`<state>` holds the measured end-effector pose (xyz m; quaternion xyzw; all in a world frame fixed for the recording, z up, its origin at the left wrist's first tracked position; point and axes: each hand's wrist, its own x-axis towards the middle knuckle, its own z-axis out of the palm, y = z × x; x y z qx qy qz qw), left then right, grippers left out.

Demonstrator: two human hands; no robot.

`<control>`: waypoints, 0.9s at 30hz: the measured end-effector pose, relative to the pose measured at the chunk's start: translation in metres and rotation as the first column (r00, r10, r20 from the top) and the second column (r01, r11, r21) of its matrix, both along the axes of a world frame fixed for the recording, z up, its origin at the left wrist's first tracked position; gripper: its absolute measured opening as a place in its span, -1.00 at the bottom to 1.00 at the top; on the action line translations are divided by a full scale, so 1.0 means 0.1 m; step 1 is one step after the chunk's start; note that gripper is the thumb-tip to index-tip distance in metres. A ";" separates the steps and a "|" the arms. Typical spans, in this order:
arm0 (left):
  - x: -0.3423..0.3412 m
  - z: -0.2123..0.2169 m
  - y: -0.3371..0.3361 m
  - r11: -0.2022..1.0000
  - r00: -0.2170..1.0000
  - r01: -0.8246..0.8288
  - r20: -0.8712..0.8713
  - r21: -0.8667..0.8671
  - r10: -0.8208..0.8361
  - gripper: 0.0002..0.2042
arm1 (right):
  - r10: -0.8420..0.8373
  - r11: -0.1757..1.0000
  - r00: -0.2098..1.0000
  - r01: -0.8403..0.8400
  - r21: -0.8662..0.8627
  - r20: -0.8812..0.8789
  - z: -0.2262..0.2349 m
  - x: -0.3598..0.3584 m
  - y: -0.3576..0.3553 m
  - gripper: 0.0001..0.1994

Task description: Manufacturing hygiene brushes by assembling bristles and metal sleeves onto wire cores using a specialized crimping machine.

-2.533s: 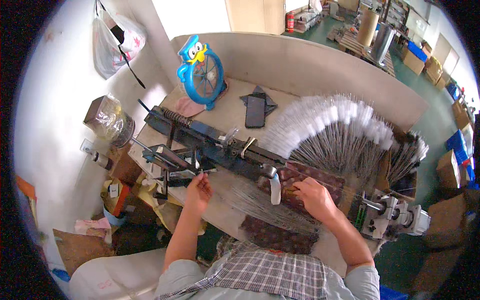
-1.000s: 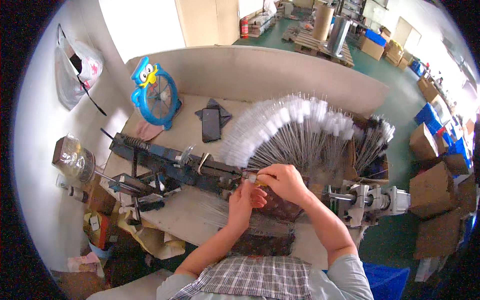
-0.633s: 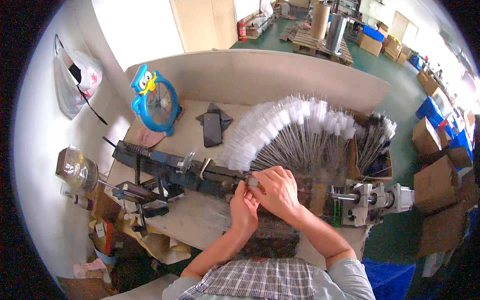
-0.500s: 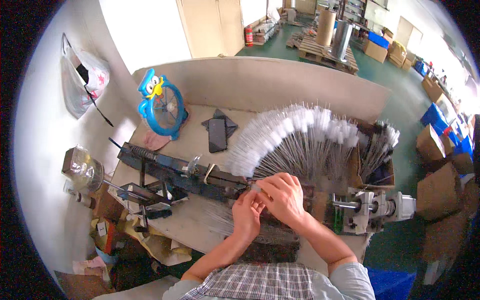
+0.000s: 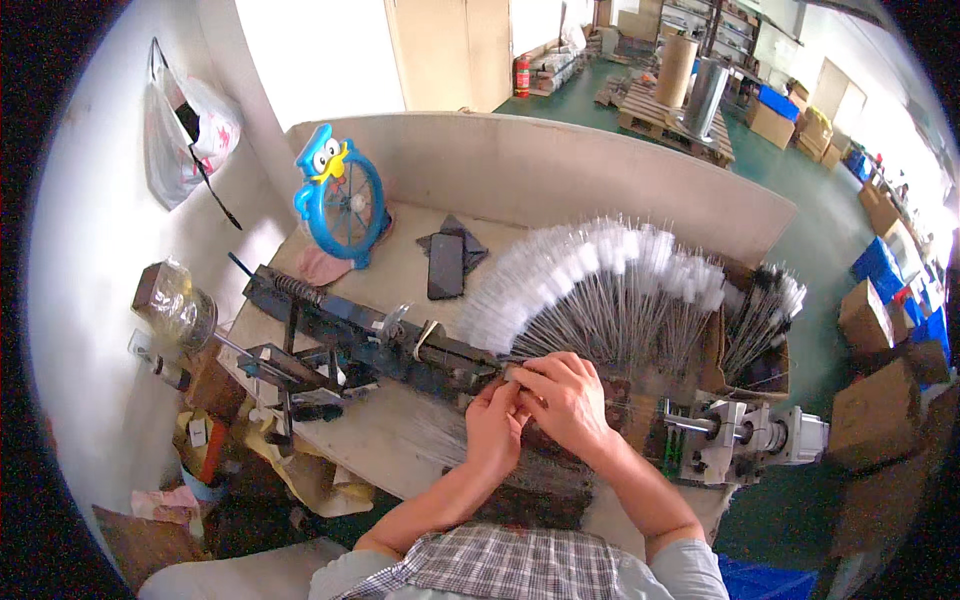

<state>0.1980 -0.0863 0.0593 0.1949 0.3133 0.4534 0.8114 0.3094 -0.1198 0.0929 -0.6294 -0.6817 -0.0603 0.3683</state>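
Observation:
My left hand (image 5: 495, 425) and my right hand (image 5: 568, 398) meet at the right end of a long black metal fixture (image 5: 370, 335). The fingers of both are pinched close together, fingertips nearly touching. Whatever lies between them is too small and covered to make out. Just beyond my hands, a wide fan of thin wire brushes with white bristle tips (image 5: 590, 255) spreads over the table. Loose fine wires (image 5: 425, 428) lie beside my left wrist. Right of my right hand stands a motor with a metal shaft and clamp blocks (image 5: 745, 430).
A cardboard box (image 5: 765, 370) of dark-and-white brushes stands at the right. Toward the back are a phone (image 5: 445, 266) and a blue duck-shaped fan (image 5: 345, 205). A low board (image 5: 560, 165) borders the table's far side. A bulb-like lamp (image 5: 185, 315) sits at the left.
The whole view has shifted slightly, most things appearing a little further right. Both hands stay together at the fixture's end, with only small changes in the fingers.

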 end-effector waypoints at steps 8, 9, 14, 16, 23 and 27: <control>-0.01 -0.21 0.07 0.997 0.995 0.035 0.096 -0.073 -0.028 -0.85 | -0.008 1.000 0.999 0.008 0.008 -0.048 0.04 0.00 0.00 -0.72; -0.02 -0.19 0.08 0.991 0.993 0.065 0.106 -0.115 -0.053 -0.83 | -0.035 0.999 0.998 0.036 0.017 -0.056 0.03 -0.02 -0.01 -0.70; -0.01 -0.12 0.03 0.994 0.997 0.029 0.075 -0.103 -0.022 -0.88 | -0.145 0.989 0.989 0.145 0.006 -0.028 -0.01 -0.06 -0.07 -0.70; 0.02 -0.13 0.01 0.997 0.998 -0.005 0.063 -0.075 0.010 -0.89 | -0.173 0.985 0.985 0.173 -0.008 -0.012 -0.01 -0.03 -0.10 -0.70; 0.02 -0.09 -0.01 1.000 0.999 -0.011 0.044 -0.003 0.012 -0.91 | -0.120 0.993 0.991 0.120 -0.004 0.053 0.00 0.04 -0.16 -0.78; 0.02 -0.12 -0.02 1.000 0.999 0.005 0.051 0.017 -0.006 -0.91 | -0.096 0.995 0.995 0.095 0.026 0.040 -0.01 0.06 -0.15 -0.79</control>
